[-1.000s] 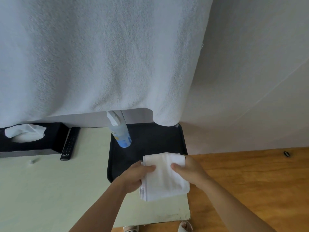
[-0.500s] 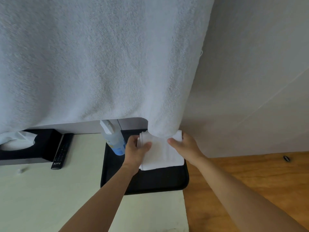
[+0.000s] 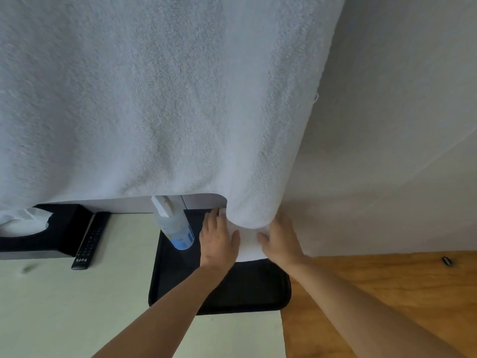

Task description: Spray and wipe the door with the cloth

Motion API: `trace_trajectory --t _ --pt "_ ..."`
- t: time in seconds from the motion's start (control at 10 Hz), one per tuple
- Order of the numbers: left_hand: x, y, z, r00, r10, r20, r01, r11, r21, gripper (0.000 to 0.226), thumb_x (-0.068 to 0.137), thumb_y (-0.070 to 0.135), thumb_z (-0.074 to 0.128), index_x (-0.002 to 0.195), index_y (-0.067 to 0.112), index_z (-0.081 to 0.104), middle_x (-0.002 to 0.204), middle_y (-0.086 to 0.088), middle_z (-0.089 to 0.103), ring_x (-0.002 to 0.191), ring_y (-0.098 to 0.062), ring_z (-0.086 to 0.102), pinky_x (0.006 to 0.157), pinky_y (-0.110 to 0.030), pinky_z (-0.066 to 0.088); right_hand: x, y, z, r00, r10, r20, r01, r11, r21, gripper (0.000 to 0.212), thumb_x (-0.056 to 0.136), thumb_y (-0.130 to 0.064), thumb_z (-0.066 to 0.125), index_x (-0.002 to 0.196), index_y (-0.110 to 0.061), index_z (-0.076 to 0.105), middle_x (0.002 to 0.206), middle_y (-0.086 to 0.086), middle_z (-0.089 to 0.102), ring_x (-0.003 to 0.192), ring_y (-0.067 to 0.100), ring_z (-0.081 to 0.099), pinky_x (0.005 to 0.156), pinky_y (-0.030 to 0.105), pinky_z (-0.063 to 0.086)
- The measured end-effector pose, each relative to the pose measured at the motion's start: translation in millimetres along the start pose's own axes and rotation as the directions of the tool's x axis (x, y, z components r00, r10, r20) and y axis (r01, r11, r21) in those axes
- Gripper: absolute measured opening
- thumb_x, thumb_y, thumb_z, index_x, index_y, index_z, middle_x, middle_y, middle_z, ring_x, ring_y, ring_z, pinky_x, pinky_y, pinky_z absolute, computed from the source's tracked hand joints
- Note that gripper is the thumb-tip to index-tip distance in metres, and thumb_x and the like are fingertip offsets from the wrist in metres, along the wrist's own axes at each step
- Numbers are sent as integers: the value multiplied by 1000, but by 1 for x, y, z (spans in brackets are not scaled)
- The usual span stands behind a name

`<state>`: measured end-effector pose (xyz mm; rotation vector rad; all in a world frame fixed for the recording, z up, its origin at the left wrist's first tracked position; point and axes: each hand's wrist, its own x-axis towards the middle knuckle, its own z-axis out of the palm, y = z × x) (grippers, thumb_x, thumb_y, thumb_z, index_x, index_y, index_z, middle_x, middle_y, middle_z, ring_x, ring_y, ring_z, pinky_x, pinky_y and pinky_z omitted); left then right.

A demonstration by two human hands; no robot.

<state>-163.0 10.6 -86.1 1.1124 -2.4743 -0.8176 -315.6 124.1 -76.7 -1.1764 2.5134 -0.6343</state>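
On the black tray (image 3: 232, 298) at the desk's right end, both hands rest on one folded white cloth (image 3: 247, 248). Left hand (image 3: 219, 240) lies flat on the cloth's left side, fingers straight & together, thumb out to the right; it presses, no pinch. Right hand (image 3: 280, 239) sits on the right edge, thumb pointing in across the cloth; fingers run off behind the hanging towel (image 3: 154, 99), so can't tell if they curl under the edge or just lie flat. Judging by the flat palms, the cloth is being set down or squared up on the tray, prob. to keep it off the desk (image 3: 64, 306) w/ the bottle.

Spray bottle (image 3: 175, 228) stands on the tray just left of the left hand, close but apart, nozzle up top; handy for a grab, likely why it's parked there. Big towel hangs in front of the camera, covers most of the view incl. the cloth's far end. No door plainly in view; spraying & wiping not seen underway.

Count: 2 hands, 1 cloth, 1 bottle, 1 tray, 1 hanging towel, 1 remote (image 3: 89, 241), 1 tissue box (image 3: 46, 236). Remote lies beside the box, both well left of the tray.
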Motion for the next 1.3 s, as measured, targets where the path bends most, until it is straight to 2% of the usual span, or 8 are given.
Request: trace_trajectory --t 0.1,0.2,0.3,0.5,0.7,1.0,1.2,1.3 --pt "-16 -4 3 916 319 242 -372 902 219 67 107 45 36 164 23 7 171 -4 13 159 -27 4 128 -51 15 -21 -1 11 954 -299 4 290 921 -258 56 102 -38 45 152 -14 33 157 12 33 145 29 33 114 44 40" --pt "-15 -21 15 876 183 447 -352 876 331 72 105 62 7 163 24 -9 173 -2 -7 157 -24 -17 129 -51 1 -22 11 19 930 -313 191 366 832 -417 66 107 -50 18 158 -9 24 166 14 21 155 32 13 122 50 23" --pt "-11 -24 17 859 165 484 -368 857 360 75 102 68 2 163 25 -10 173 1 -7 157 -23 -17 128 -52 -1 -22 12 22 932 -267 243 353 816 -457 69 106 -54 13 158 -10 23 165 15 23 154 33 16 122 50 23" --pt "-5 -26 10 846 166 507 -389 842 374 81 99 75 5 161 29 -18 172 0 -14 156 -23 -21 128 -51 -3 -21 16 19 934 -196 298 317 840 -441 71 104 -58 7 162 -19 -3 169 10 -11 155 30 -17 126 51 8" --pt "-3 -19 6 825 74 561 -360 834 418 81 99 75 7 159 30 -24 167 0 -29 152 -23 -30 126 -52 -11 -17 9 14 923 -106 370 284 837 -468 72 100 -62 -1 159 -23 -16 166 8 -24 152 28 -26 126 51 0" --pt "-16 23 -25 823 7 568 -338 809 481 79 103 67 18 162 25 -15 166 -3 -28 156 -32 -19 128 -54 0 -46 -9 -17 942 7 337 183 829 -528 68 103 -60 15 160 -30 -8 169 8 -11 155 35 -8 123 58 7" --pt "-40 78 -52 826 109 553 -374 841 392 120 58 84 -34 161 27 -15 163 0 -30 156 -32 -19 127 -54 -3 -90 4 -87 967 70 244 66 858 -510 68 103 -60 18 160 -30 -3 170 10 -3 156 37 -2 122 59 7" --pt "-41 116 -51 816 178 549 -440 808 392 91 88 74 -7 162 23 -12 167 -1 -24 157 -32 -17 127 -54 -2 -107 13 -127 972 142 188 -34 874 -486 66 104 -58 18 160 -29 -1 170 10 0 156 37 -1 122 60 10"
